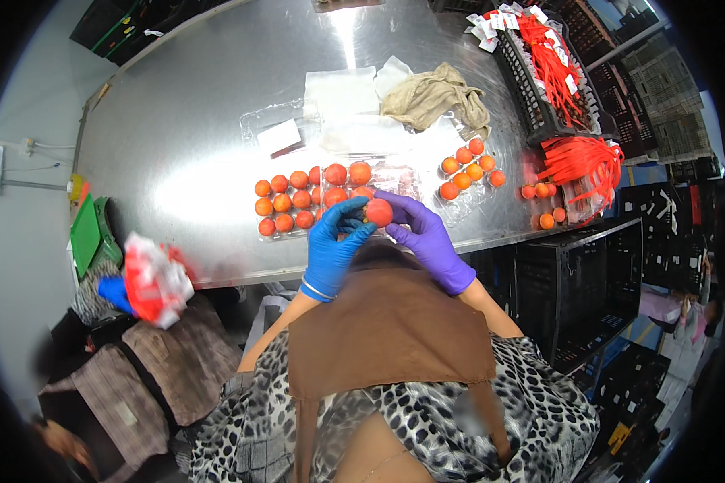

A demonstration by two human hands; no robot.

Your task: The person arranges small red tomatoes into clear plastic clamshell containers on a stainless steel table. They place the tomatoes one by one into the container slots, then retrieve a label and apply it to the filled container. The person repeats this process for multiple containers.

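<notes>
One round orange-red fruit (379,212) is held up between my two hands, above the table's front edge. My left hand (333,244), in a blue glove, has its fingers curled against the fruit's left side. The purple-gloved right hand (426,241) holds the right side with thumb and fingers. Just beyond my hands, a clear plastic tray (260,236) carries rows of similar fruits (299,179). Another clear section (399,175) adjoins it on the right, with larger fruits on its left side; my hands hide part of it. Further right, more fruits (474,172) sit in another clear tray.
A beige cloth (429,99) and white sheets (341,90) lie on the metal table (205,102). Red ribbons with tags (544,54) fill a black crate (519,90). An empty-looking black crate (598,284) stands at right. At left, another person's blue-gloved hand (116,294) holds a red-and-white bundle (157,281).
</notes>
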